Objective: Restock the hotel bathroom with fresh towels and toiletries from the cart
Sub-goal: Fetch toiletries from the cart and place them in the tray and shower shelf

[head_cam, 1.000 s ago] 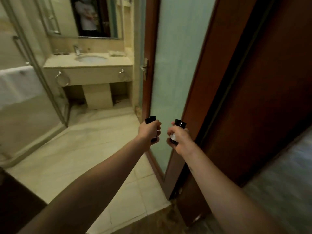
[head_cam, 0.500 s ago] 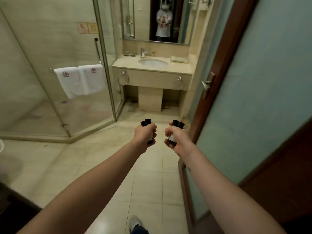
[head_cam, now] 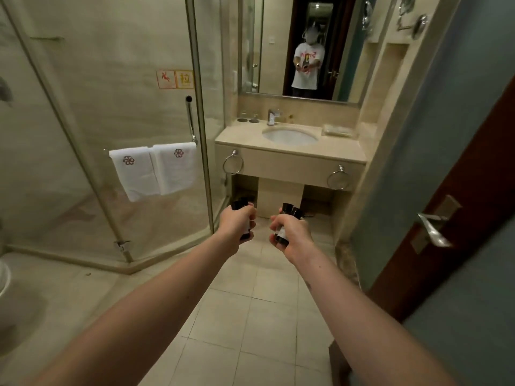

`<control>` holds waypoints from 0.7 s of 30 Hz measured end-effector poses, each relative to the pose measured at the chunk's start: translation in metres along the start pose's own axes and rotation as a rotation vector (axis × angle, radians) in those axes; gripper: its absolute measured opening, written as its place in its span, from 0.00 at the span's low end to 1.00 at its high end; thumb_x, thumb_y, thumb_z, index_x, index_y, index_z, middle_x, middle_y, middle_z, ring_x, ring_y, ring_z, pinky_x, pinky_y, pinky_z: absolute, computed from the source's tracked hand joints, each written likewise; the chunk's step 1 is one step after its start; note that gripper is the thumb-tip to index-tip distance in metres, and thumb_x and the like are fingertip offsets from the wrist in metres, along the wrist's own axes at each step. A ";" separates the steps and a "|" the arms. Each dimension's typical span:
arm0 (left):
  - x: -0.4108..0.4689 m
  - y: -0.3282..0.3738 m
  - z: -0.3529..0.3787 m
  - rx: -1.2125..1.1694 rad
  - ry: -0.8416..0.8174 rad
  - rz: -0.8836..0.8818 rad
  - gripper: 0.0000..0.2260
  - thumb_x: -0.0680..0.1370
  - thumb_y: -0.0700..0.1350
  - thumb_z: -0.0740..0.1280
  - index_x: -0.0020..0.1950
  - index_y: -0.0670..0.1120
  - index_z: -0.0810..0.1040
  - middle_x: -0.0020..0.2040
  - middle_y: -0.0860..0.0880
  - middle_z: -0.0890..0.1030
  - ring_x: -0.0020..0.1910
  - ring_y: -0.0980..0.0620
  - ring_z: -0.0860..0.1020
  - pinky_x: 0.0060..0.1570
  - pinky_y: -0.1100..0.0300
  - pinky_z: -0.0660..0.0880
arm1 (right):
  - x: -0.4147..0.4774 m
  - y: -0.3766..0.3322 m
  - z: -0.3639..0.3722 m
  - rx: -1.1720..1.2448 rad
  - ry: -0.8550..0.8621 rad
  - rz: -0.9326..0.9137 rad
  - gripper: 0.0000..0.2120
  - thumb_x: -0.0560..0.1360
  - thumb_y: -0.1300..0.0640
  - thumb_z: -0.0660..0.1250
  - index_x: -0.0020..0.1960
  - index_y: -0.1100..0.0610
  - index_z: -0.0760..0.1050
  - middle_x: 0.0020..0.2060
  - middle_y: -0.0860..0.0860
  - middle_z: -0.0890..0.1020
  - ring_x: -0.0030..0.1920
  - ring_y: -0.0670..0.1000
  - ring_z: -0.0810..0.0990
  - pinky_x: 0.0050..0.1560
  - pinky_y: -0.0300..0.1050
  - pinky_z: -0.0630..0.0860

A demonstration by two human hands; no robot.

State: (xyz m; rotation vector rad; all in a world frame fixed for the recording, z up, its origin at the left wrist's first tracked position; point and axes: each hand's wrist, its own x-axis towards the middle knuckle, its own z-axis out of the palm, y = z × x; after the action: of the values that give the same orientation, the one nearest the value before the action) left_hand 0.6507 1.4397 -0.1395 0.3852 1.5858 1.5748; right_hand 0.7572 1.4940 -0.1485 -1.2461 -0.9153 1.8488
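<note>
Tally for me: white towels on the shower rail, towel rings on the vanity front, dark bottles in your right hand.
White towels: 2
Towel rings: 2
Dark bottles in right hand: 2
Total: 6

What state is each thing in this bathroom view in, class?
Left hand: grips a dark bottle.
Right hand: grips two dark bottles.
Towels: hanging side by side.
Shower door: closed.
Bathroom door: open.
Towel rings: both empty.
</note>
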 end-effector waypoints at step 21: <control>0.334 0.104 0.035 -0.223 0.386 0.045 0.07 0.76 0.37 0.66 0.52 0.44 0.75 0.37 0.48 0.76 0.33 0.52 0.74 0.30 0.61 0.70 | 0.356 -0.120 0.186 -0.174 -0.398 0.110 0.20 0.68 0.74 0.62 0.54 0.57 0.77 0.47 0.54 0.84 0.45 0.52 0.79 0.34 0.43 0.75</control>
State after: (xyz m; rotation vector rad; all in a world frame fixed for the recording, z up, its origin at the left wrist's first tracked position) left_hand 0.4423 1.7228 -0.1526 -0.0082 1.6665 1.9229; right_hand 0.5029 1.8268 -0.1496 -1.0627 -1.2647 2.1902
